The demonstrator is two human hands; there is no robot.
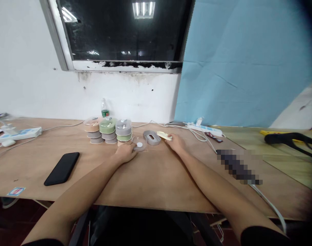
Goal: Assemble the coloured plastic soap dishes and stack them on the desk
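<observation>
My left hand [125,152] rests on the wooden table [150,177] with its fingers closed on a clear round lid [139,144] that has a white spot in its middle. My right hand [175,141] pinches a small pale yellow piece [164,135] just right of a grey round base [152,137] with an oval slot. Behind my left hand stands a stack of round cases [108,130] in peach, green and grey, each under a clear lid.
A black phone [62,168] lies at the left. White power strips [18,134] [204,129] with cables sit at far left and back right. A small bottle [104,108] stands by the wall. A black object [290,139] lies far right.
</observation>
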